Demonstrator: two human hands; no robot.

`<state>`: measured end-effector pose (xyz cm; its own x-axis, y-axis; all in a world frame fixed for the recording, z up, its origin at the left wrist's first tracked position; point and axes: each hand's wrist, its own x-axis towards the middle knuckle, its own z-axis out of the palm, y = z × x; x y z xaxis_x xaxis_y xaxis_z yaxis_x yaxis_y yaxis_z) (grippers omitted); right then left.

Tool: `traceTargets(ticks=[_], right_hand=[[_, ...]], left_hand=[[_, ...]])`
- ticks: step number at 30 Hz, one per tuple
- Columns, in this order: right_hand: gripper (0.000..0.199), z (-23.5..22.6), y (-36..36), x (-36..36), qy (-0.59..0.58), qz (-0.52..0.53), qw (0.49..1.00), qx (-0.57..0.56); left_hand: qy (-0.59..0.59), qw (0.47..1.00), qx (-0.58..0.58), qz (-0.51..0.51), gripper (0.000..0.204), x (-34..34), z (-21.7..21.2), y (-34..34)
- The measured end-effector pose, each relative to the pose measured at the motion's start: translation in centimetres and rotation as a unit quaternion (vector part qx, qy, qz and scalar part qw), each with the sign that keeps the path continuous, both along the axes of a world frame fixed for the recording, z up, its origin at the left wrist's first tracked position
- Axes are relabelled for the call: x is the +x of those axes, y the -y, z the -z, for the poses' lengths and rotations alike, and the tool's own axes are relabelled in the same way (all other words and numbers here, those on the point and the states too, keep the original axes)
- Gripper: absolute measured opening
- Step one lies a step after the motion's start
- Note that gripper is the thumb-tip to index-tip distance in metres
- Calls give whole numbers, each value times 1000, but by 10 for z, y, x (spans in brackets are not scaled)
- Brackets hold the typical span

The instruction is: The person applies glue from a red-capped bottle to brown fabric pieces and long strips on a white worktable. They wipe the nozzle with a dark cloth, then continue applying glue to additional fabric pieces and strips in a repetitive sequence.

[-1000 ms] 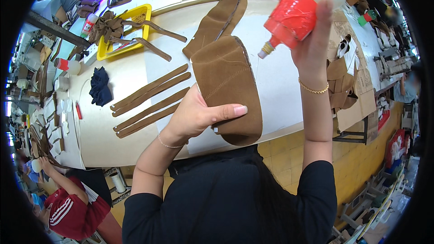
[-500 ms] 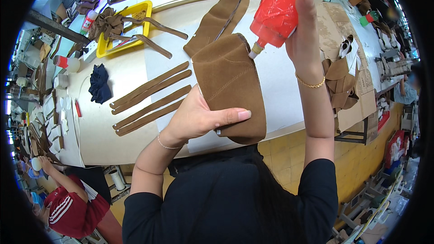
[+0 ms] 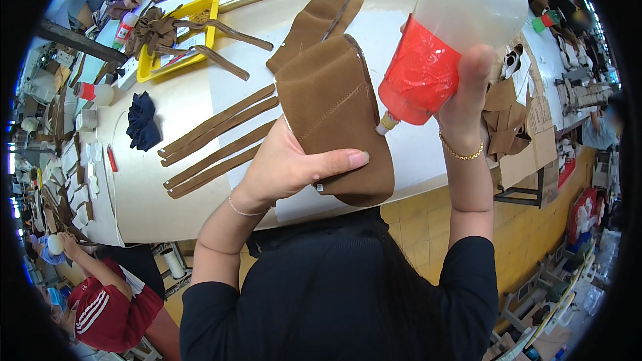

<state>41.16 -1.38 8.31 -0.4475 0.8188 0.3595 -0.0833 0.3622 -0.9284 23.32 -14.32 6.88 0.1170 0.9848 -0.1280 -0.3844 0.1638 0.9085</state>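
My left hand (image 3: 294,164) grips a stitched brown leather-like piece (image 3: 338,107) near its lower left, thumb on top and fingers underneath. In my right hand (image 3: 468,93) is a translucent squeeze bottle (image 3: 468,7) with a red wrapped band, tilted nozzle-down. Its nozzle tip is at the right edge of the brown piece, about midway down; whether it touches cannot be told. A second brown piece (image 3: 328,10) with a dark strip along its edge lies just beyond the held one. Several narrow brown straps (image 3: 214,134) rest on the table to the left.
A yellow tray (image 3: 210,30) holds brown straps at the far left. Nearby lie a dark blue bunched cloth (image 3: 144,120) and a red pen-like tool (image 3: 112,158). More brown pieces (image 3: 508,117) lie on cardboard at right. A person in red (image 3: 110,307) works at lower left.
The bottle's nozzle has moved down along the right edge of the held piece, toward me. A co-worker's hand has appeared at the far left.
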Motion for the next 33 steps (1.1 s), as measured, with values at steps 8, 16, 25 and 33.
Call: traceTargets(ticks=[8,16,25,33], right_hand=[[100,13,21,14,-30,47,998,-19],[97,-1,19,29,-226,-130,937,-232],[91,-27,-21,33,-247,-119,957,-98],[65,-31,-13,-22,-246,92,963,59]], left_hand=[[-4,1000,8,-6,49,1,-2,-2],[34,998,-10,-43,39,1,-8,-5],[-232,958,152,70,68,-7,-17,-15],[-177,974,112,87,66,-9,-20,-13]])
